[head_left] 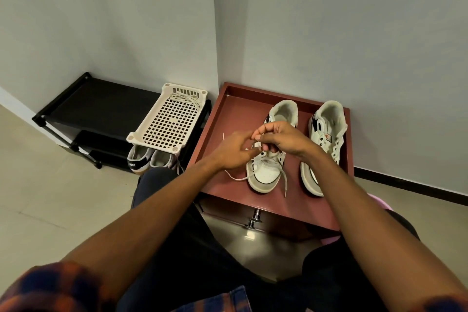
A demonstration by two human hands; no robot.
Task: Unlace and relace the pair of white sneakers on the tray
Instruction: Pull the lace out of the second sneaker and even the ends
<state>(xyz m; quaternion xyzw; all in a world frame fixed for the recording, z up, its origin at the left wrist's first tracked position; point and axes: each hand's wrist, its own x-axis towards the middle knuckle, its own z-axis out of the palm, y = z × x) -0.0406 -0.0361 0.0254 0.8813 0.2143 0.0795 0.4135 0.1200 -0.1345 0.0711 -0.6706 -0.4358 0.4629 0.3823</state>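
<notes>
Two white sneakers stand side by side on a dark red tray (222, 119), toes toward me. The left sneaker (266, 175) has a white lace (238, 178) threaded through its lowest eyelets, with loose ends trailing onto the tray on both sides. The right sneaker (326, 139) shows bare eyelets and no lace. Both hands hover over the left sneaker's tongue. My left hand (234, 151) pinches the lace near the eyelets. My right hand (277, 137) has its fingers curled and pinches the lace just above the shoe.
A white perforated plastic basket (167, 121) with a loose lace (183, 97) at its far end sits on a black shoe rack (96, 104) to the left. Another pair of shoes (149, 159) stands under the basket. Walls close in behind the tray; a metal fitting (254, 220) sticks out below its front edge.
</notes>
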